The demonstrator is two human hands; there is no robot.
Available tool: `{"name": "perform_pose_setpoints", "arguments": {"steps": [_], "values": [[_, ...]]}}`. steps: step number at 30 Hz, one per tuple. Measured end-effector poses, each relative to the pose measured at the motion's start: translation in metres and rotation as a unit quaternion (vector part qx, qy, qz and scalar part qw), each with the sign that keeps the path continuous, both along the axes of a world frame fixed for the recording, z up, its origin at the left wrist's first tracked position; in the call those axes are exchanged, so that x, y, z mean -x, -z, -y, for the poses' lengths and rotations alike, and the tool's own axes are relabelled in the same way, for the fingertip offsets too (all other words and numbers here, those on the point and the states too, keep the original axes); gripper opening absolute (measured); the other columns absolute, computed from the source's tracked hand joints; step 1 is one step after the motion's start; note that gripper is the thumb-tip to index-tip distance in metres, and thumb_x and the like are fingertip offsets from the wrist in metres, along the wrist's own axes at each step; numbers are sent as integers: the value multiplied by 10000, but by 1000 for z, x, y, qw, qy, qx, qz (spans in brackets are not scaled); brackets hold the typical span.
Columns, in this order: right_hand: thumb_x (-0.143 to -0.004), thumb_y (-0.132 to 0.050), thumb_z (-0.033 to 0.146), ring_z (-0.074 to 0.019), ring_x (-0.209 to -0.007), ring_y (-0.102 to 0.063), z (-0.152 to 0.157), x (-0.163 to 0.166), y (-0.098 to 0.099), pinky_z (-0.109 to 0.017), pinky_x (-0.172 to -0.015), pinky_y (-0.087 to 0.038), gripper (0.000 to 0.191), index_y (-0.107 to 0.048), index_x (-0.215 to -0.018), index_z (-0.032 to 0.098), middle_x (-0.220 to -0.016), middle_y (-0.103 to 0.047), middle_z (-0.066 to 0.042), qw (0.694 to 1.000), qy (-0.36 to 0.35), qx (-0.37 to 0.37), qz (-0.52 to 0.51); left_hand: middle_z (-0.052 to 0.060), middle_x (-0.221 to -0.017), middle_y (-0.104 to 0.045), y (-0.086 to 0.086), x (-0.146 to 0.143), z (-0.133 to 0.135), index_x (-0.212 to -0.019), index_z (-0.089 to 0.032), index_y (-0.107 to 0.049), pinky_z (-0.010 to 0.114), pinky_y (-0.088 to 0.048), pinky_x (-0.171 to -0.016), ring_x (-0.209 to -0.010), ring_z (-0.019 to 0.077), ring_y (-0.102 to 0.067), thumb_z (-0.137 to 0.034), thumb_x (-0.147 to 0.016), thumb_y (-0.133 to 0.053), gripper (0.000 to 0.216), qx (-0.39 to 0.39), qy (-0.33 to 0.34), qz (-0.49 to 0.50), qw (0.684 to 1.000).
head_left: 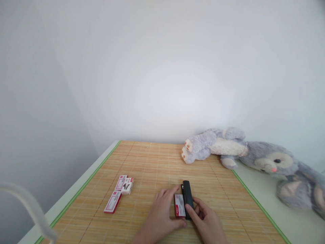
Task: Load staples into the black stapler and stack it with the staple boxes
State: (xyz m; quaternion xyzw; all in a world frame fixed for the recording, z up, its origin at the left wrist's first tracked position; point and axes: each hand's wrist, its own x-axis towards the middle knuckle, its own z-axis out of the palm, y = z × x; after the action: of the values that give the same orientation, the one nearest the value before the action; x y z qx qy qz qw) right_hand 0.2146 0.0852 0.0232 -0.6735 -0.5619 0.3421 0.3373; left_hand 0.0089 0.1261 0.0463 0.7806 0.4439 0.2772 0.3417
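My left hand [161, 211] holds a small red and white staple box [179, 205] between thumb and fingers, low over the bamboo mat [157, 162]. My right hand [207, 220] grips a black stapler [187, 197] that lies lengthwise right beside the box, touching it. Both hands sit near the mat's front edge, fingers curled.
Three more red and white staple boxes [120, 191] lie to the left on the mat. A grey plush rabbit [243, 152] lies along the back right, partly off the mat on the pale table [291, 217]. White walls close in behind and left. A blurred white cord [30, 206] crosses the lower left.
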Motion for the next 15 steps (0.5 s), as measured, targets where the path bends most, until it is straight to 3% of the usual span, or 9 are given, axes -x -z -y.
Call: {"name": "perform_pose_setpoints", "arguments": {"steps": [2, 4, 6, 8, 9, 12, 15], "values": [[-900, -527, 672, -192, -663, -586, 1, -1, 0, -295, -626, -417, 645, -659, -1285, 172, -697, -596, 10, 1000, -2, 3, 0, 39, -1514, -490, 0, 14, 5, -1515, -347, -404, 441, -369, -1169, -1390, 276, -423, -420, -732, -835, 896, -26, -25, -2, 999], [-905, -514, 673, -194, -662, -586, 2, -2, 1, -296, -625, -418, 653, -663, -1293, 170, -695, -599, 7, 1000, -1, 2, 1, 43, -1469, -528, 1, 41, 8, -1450, -334, -476, 469, -361, -1164, -1372, 265, -443, -450, -899, -662, 592, -81, -112, -27, 990], [-923, -489, 664, -195, -669, -592, 3, -3, 3, -297, -633, -424, 647, -660, -1309, 174, -704, -614, 3, 1000, 1, -4, -2, 66, -1356, -597, 2, 79, 11, -1321, -296, -571, 509, -375, -1124, -1288, 286, -505, -454, -954, -553, 400, -147, -253, -71, 954], [-934, -479, 657, -195, -675, -600, 3, -4, 5, -296, -639, -431, 640, -658, -1315, 176, -714, -627, 2, 1000, 6, -8, -6, 101, -1295, -618, 4, 120, 13, -1272, -245, -589, 546, -386, -1085, -1215, 331, -537, -509, -916, -561, 444, -183, -390, -123, 894], [-935, -480, 656, -195, -678, -604, 3, -5, 6, -296, -642, -434, 636, -658, -1313, 177, -721, -634, 2, 1000, 8, -9, -7, 113, -1274, -628, 7, 139, 15, -1277, -225, -586, 560, -388, -1070, -1189, 351, -546, -534, -892, -566, 495, -181, -426, -155, 873], [-934, -487, 655, -195, -697, -619, 2, -6, 9, -295, -663, -451, 623, -661, -1297, 180, -738, -643, 1, 1000, 12, -12, -11, 103, -1204, -670, 17, 175, 22, -1311, -211, -575, 517, -445, -997, -1105, 348, -597, -533, -870, -540, 547, -121, -435, -209, 868], [-946, -471, 651, -194, -698, -620, 2, -6, 9, -296, -666, -455, 619, -651, -1301, 177, -741, -643, 1, 1000, 7, -11, -12, 77, -1201, -687, 27, 170, 33, -1322, -233, -571, 451, -477, -966, -1088, 308, -637, -475, -882, -516, 505, -74, -388, -203, 896]]}}
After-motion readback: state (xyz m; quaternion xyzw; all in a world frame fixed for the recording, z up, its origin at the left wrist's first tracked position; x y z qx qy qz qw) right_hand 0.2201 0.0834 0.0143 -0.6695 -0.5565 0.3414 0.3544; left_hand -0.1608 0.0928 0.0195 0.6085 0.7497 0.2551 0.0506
